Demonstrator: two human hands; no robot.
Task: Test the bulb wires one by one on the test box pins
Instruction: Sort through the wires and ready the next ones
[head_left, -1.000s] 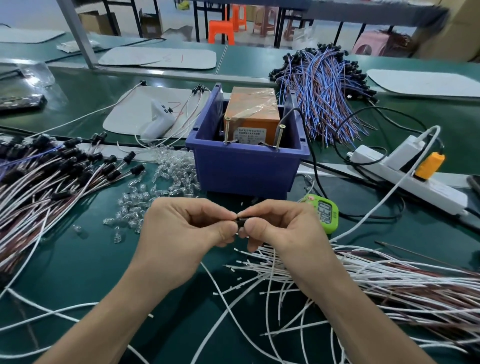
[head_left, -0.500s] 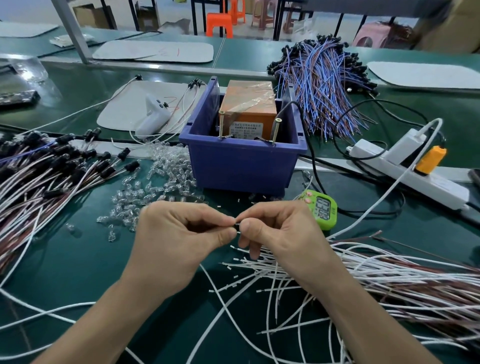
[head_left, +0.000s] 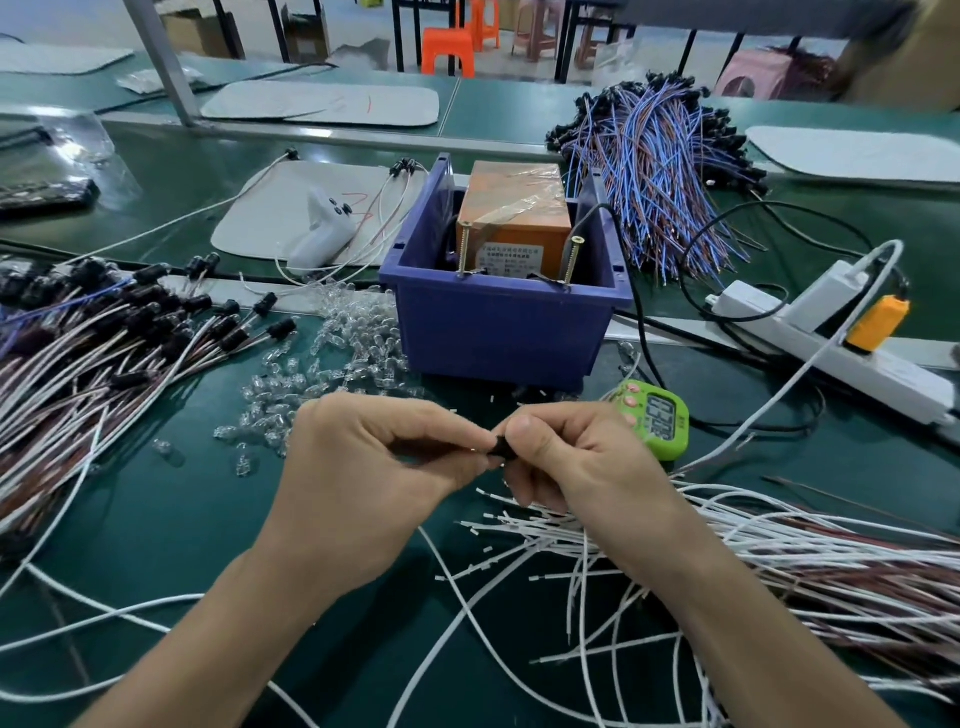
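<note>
Centrally, the left hand (head_left: 363, 467) and the right hand (head_left: 566, 457) met above the green surface (head_left: 156, 499). Each grip was closed: thumb and forefinger of both hands pinched one small black socket (head_left: 501, 448) between them, with the other fingers curled beneath. The wire belonging to this socket was hidden under the right hand and could not be traced. The socket was held on the near side of the blue bin (head_left: 498, 332), apart from it and just left of the green timer (head_left: 657, 418). Inside the bin stood the orange test box (head_left: 514, 208), partly wrapped in clear tape. Two upright screw pins (head_left: 462, 247) rose from the bin's front rim, one left and one right, with nothing touching either. A heap of loose clear bulbs (head_left: 332, 364) lay against the bin's left side. A bundle of white wires (head_left: 779, 561) with bare ends fanned out under the right wrist. Wires fitted with black sockets (head_left: 104, 332) were spread at far left. Behind the bin to the right lay a blue-and-brown wire bundle (head_left: 660, 171), and a white power strip (head_left: 831, 343) carrying an orange plug lay at right. A white handheld controller (head_left: 319, 234) rested on a grey mat (head_left: 270, 208) left of the bin.
</note>
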